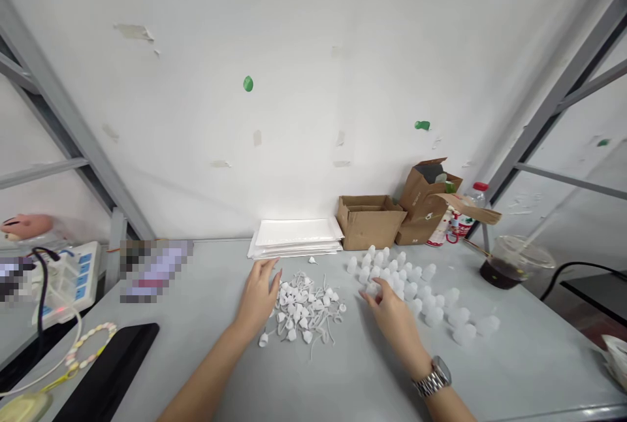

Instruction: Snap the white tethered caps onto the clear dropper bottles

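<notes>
A loose pile of small white caps with thin pale tails or strings (301,308) lies on the grey table. My left hand (258,294) rests at the pile's left edge, thumb and fingers apart, with nothing visible in it. To the right stand and lie several frosted white bulb-shaped pieces (410,291) in a loose group. My right hand (392,314) is at the near left side of that group, thumb and forefinger spread beside one piece; whether they touch it is not clear. A metal watch (434,377) is on the right wrist.
White padded envelopes (296,234) are stacked against the wall beside an open cardboard box (369,221) and a brown paper bag (424,206). A cup of dark drink (509,268) stands at right. At left are a black pad (110,370), a bead bracelet (91,343) and a power strip (84,278).
</notes>
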`<state>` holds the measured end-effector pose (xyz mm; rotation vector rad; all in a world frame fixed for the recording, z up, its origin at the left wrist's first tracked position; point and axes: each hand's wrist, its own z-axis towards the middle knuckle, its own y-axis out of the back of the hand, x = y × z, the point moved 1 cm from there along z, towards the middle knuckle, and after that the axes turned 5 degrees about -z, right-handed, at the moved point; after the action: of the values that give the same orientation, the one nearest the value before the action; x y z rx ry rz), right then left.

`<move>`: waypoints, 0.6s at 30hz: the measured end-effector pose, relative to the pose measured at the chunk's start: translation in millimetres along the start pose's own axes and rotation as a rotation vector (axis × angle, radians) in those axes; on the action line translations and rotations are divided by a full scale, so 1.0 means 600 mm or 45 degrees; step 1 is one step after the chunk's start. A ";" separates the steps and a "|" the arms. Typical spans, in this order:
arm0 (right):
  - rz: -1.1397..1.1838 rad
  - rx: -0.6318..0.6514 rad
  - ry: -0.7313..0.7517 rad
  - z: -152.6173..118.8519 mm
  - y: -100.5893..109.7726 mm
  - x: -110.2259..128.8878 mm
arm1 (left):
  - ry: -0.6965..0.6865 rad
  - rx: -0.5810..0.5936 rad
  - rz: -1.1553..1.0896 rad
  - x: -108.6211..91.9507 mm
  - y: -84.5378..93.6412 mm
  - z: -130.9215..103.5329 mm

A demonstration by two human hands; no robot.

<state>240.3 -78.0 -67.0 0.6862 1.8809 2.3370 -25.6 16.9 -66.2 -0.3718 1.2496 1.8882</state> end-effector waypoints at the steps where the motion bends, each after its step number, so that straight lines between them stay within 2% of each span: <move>1: 0.010 -0.015 0.001 -0.002 0.001 0.001 | -0.006 -0.005 0.004 0.000 0.001 0.001; 7: 0.143 -0.267 0.026 -0.028 0.014 0.012 | -0.013 -0.018 -0.013 -0.003 0.005 0.003; 11: 0.168 -0.322 0.063 -0.042 0.018 0.009 | -0.119 0.146 -0.053 -0.023 0.006 -0.005; 15: -0.051 -0.336 0.020 -0.033 0.022 -0.006 | -0.351 0.357 -0.039 -0.050 -0.010 -0.027; 18: -0.302 -0.345 0.066 -0.020 0.029 -0.008 | -0.390 0.397 0.001 -0.060 -0.027 -0.040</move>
<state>244.2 -94.9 -54.2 0.3572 1.5227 2.4065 4.7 -17.9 -64.6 0.0805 1.3021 1.6407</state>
